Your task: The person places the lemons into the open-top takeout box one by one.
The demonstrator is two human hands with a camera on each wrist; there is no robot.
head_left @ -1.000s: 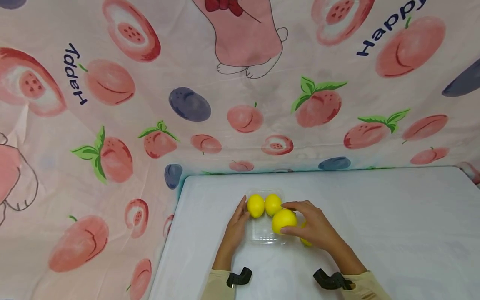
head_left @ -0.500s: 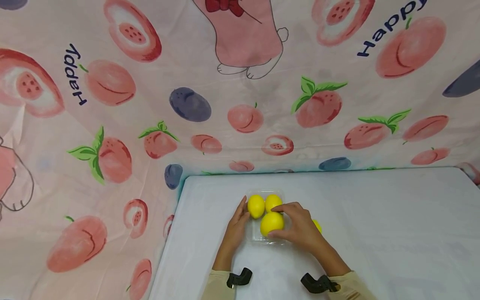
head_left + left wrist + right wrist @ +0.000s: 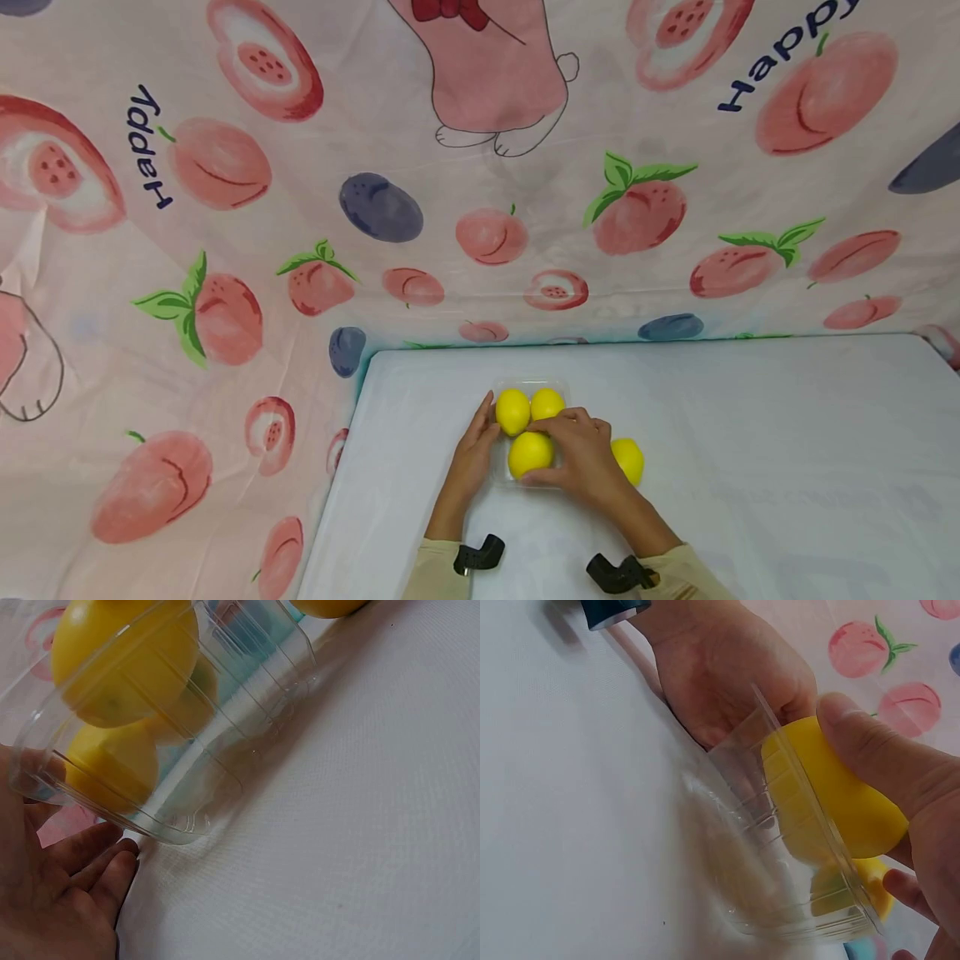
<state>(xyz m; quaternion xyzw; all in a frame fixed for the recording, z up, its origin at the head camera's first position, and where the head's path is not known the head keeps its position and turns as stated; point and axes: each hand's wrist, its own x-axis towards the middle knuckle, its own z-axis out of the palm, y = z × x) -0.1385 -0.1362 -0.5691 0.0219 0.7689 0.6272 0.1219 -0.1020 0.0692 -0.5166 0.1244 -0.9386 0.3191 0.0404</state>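
Note:
My right hand (image 3: 583,460) holds a yellow lemon (image 3: 530,455) between thumb and fingers, at the near left part of a clear plastic container (image 3: 754,806). The right wrist view shows this lemon (image 3: 832,795) partly below the rim, with the thumb on its upper side. Two more lemons, a left one (image 3: 513,412) and a right one (image 3: 547,403), sit side by side in the container's far half. My left hand (image 3: 472,454) rests along the container's left side, its fingers extended. Another lemon (image 3: 628,462) lies on the table, right of my right hand.
A white cloth covers the table (image 3: 750,467). Behind and to the left hangs a pink fruit-print curtain (image 3: 420,83), meeting the table's far and left edges. Black bands sit on both wrists, one on the left (image 3: 480,553) and one on the right (image 3: 618,575).
My right hand has carried the lemon leftward over the container and into its near left part. The lemon on the table has come into fuller view. My left hand has stayed in place.

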